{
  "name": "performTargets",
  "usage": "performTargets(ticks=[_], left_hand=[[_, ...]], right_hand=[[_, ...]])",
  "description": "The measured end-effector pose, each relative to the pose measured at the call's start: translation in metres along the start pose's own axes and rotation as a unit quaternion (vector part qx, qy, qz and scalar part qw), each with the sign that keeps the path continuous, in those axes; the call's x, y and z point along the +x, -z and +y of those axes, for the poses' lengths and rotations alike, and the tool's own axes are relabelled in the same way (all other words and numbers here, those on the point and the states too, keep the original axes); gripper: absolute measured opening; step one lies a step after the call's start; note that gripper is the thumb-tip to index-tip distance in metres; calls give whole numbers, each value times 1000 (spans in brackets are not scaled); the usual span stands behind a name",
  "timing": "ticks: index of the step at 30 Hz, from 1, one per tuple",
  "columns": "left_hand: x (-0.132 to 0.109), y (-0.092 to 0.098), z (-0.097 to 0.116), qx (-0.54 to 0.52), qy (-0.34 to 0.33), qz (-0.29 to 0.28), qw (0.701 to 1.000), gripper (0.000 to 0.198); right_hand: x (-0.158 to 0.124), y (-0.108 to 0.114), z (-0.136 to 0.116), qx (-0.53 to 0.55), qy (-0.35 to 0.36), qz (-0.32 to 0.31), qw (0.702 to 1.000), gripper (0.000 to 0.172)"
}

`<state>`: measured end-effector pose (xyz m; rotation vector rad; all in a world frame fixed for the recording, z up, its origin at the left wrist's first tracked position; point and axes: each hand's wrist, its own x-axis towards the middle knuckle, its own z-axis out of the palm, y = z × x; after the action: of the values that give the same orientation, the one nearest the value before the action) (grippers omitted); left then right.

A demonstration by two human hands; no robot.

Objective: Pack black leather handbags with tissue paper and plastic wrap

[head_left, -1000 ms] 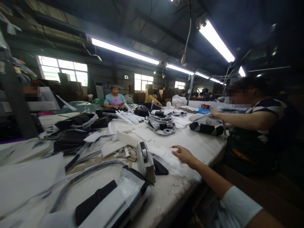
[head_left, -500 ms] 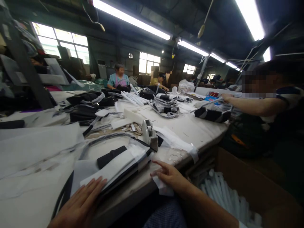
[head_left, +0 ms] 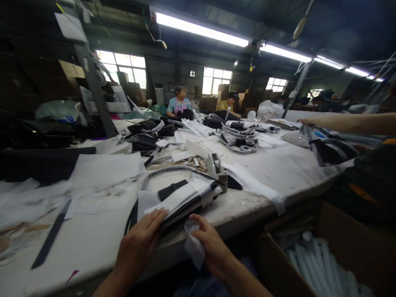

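Note:
A black bag (head_left: 179, 219) lies at the table's near edge, with a white padding sheet (head_left: 177, 202) over its upper face and a wrapped loop handle (head_left: 167, 169) arching behind. My left hand (head_left: 139, 241) rests flat on the lower end of the sheet, its fingers stretched out. Just off the table edge, my right hand (head_left: 213, 245) pinches a crumpled strip of translucent plastic film (head_left: 194, 249). Clear tape or film wraps the bag's right end. A tape dispenser (head_left: 216, 171) stands right behind that end.
White strips (head_left: 253, 183) lie right of the dispenser, one hanging over the edge. An open carton (head_left: 269, 264) of white tubes (head_left: 321, 260) stands below right. Wrapped handles (head_left: 239, 136) are piled farther back. A co-worker's arm (head_left: 346, 123) reaches in from the right.
My right hand's fingers have closed around the translucent film, which now hangs in front of the hand. The view has turned left. The co-worker's arm on the right is stretched out farther.

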<state>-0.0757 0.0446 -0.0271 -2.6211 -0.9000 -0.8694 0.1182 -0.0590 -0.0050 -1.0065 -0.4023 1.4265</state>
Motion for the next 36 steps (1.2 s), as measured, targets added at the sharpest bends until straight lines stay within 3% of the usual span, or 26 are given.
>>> performTargets(ticks=[4,9,17,21,25,29,32,36], left_hand=[[-7,4,-2,-1,34,-4,999,43],[-16,4,3,22,47,0,999,72],[-21,-4,-5,41,52,41,997,61],[-14,0,-13,12,78,55,995,59],[-3,6,-19,-35,152,73,985,54],[1,13,-33,-45,244,100,963,53],[-5,16,-45,-37,298,98,949,53],[-12,14,-50,-32,294,103,950,55]], right_hand=[[-2,-13,-2,11,10,5,1000,66],[-3,-23,-6,15,12,-18,1000,68],[7,-13,-12,-30,3,-59,998,67],[19,1,-12,-150,-22,-100,983,69],[46,-15,-7,-306,39,-183,934,66],[78,-43,-10,-429,87,-326,838,64],[82,-44,-23,-535,99,-300,784,58],[69,-27,-36,-630,154,-162,743,63]])
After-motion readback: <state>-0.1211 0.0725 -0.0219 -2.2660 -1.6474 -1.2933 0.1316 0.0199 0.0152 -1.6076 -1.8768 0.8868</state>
